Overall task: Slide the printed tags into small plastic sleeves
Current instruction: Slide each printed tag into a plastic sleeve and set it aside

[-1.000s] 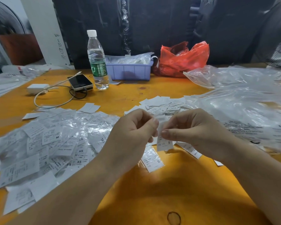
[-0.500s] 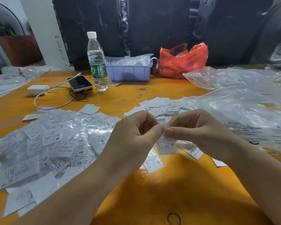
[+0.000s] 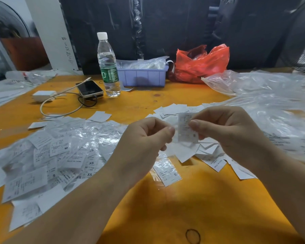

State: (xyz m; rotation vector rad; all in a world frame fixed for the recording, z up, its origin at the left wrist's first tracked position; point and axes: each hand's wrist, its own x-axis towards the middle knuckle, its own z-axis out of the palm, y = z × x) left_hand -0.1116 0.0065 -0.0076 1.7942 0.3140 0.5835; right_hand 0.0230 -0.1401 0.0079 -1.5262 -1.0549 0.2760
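Above the orange surface (image 3: 165, 208), the right hand (image 3: 225, 131) pinches a printed tag (image 3: 186, 127); the left hand (image 3: 144, 138) apparently pinches a clear sleeve, barely visible; insertion seems next.

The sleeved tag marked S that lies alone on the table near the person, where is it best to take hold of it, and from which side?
Take the sleeved tag marked S by its near short edge, coming from the person's side. It lies flat on the orange table with bare table in front of it, while its far end points toward the loose tag pile, so a pinch there would likely catch other tags.
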